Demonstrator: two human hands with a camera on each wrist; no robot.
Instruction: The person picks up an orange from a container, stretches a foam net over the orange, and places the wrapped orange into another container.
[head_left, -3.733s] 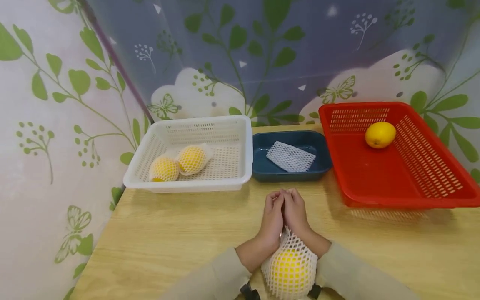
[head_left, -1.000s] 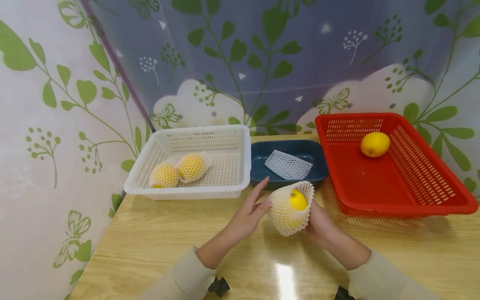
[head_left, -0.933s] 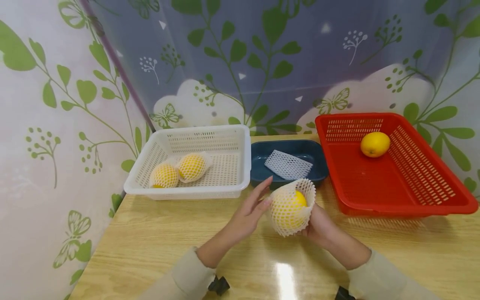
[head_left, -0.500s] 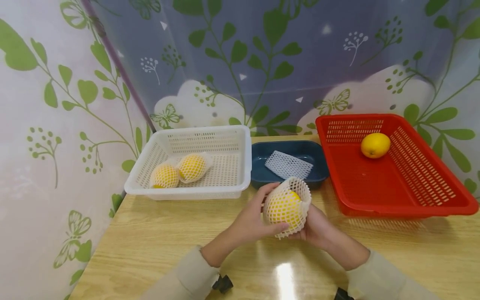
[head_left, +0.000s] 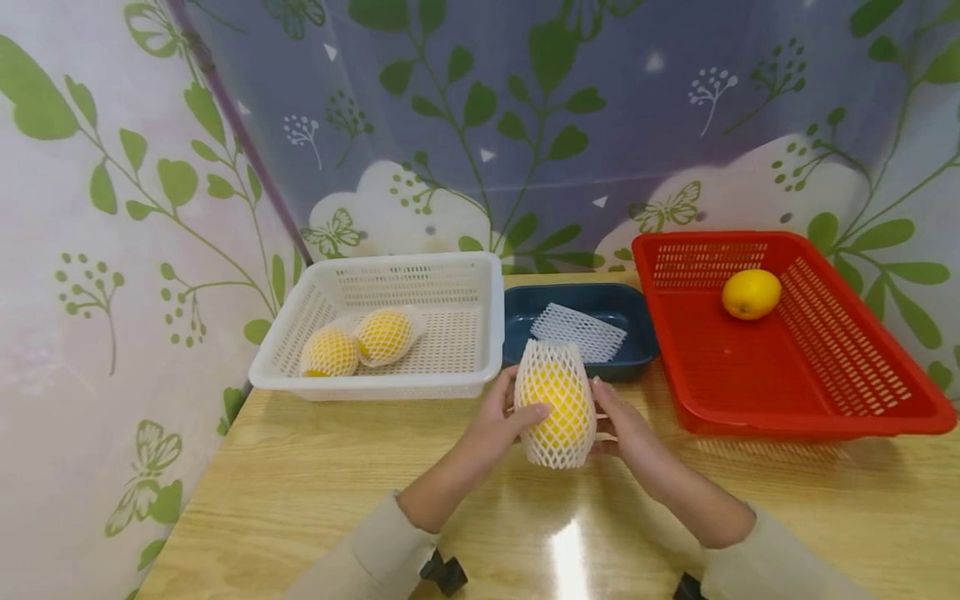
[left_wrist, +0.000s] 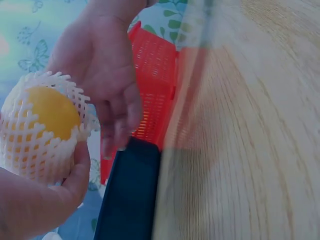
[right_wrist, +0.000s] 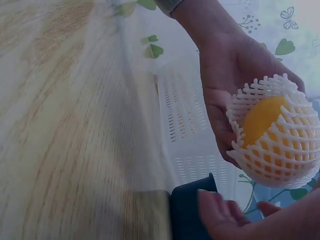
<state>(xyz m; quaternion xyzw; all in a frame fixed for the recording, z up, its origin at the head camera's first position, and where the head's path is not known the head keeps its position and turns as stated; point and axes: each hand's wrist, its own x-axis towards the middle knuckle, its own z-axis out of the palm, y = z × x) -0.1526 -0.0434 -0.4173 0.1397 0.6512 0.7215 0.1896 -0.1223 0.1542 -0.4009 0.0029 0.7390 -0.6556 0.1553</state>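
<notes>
A yellow lemon (head_left: 553, 421) in a white foam net sleeve (head_left: 551, 354) is held above the table, in front of the blue tray. My left hand (head_left: 491, 429) grips it from the left, thumb across the net and fingers behind. On the other side, my right hand (head_left: 636, 442) has loosely extended fingers beside the net; in the right wrist view a gap separates these fingers from the sleeve. The lemon's bare end shows through the sleeve's mouth in both wrist views. Part of the left hand's fingers is hidden behind the net in the head view.
A white basket (head_left: 457, 382) at the left holds two netted lemons (head_left: 386, 336). The blue tray (head_left: 637, 367) contains a flat white foam net (head_left: 592, 333). At the right, a red basket (head_left: 750, 392) holds one bare lemon (head_left: 752, 293). A patterned wall stands behind.
Earlier the right hand held the netted lemon; now the left hand has taken it and the right has drawn away. The sleeve has turned from facing up-right to standing upright.
</notes>
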